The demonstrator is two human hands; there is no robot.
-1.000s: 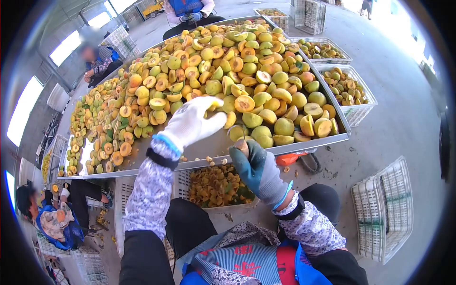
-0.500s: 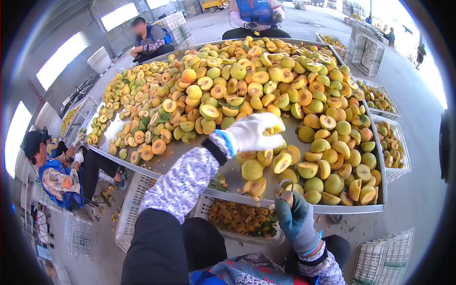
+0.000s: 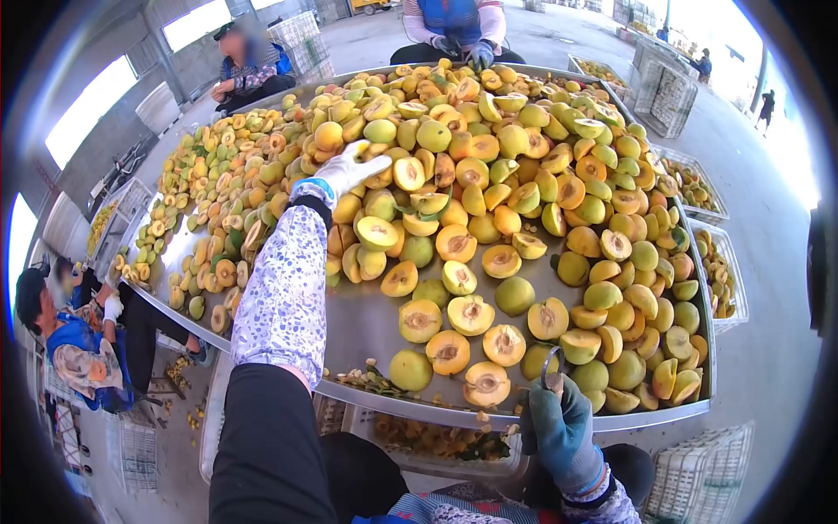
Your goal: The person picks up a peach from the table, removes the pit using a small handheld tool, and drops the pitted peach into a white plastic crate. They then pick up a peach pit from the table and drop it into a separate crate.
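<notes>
The left hand in a white glove (image 3: 351, 170) reaches far forward, thumb spread from its fingers, arm extended. The right hand in a blue-green and gray glove (image 3: 563, 432) is curled closed, nearer the body. The 2 hands are well apart.

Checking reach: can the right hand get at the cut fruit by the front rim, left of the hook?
Probably yes: the cut fruit lies close to the right hand, nothing tall between. That hand grips the hook, so pickup may be awkward.

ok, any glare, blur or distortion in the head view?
Head view: strong fisheye with black surround, tray edge bowed; windows and top-right background blown out; sheen on tray's bare left end; nearby fruit fairly crisp, distant figures soft.
</notes>
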